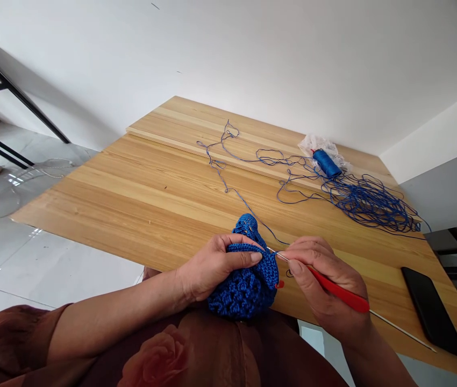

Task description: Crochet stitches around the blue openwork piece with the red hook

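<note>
Brown floral blouse (196, 349) fills the foreground. Over it, the left hand (216, 269) curls firmly around a blue crochet piece (244, 290), soft, light and floppy, steadiest held by its denser rim. The right hand (325, 285) pinches a red-handled crochet hook (337, 289) like a pencil, tip at the stitches. Blue thread (357, 201) tangles across a pine table (131, 199) to a spool (327, 163); a black smartphone (434, 312) lies right.
</note>
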Available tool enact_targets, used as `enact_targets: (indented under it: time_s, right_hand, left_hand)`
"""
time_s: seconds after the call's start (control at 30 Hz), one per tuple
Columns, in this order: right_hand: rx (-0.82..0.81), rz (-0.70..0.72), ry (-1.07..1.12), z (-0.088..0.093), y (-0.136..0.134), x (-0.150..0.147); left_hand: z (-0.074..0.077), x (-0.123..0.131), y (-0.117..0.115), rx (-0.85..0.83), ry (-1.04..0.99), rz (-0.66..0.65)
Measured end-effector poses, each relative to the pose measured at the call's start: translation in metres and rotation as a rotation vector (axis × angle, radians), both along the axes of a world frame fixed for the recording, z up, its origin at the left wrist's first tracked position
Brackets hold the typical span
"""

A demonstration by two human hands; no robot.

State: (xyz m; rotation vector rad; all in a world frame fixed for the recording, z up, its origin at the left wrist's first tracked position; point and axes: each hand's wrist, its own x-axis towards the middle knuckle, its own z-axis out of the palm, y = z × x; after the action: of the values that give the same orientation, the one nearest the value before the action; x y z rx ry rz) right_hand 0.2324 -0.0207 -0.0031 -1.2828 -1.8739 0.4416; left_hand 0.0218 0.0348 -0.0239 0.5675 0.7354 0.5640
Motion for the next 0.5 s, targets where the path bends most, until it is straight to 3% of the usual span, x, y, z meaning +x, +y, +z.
enact_targets:
  time_s: [0.3, 0.5]
  right_hand:
    - [-0.006, 0.22, -0.102, 0.015, 0.011, 0.017]
    - [0.014, 0.197, -0.209, 0.022, 0.012, 0.016]
  left_hand:
    - [0.001, -0.002, -0.001, 0.002, 0.036, -0.002]
    - [0.003, -0.002, -0.002, 0.122, 0.102, 0.001]
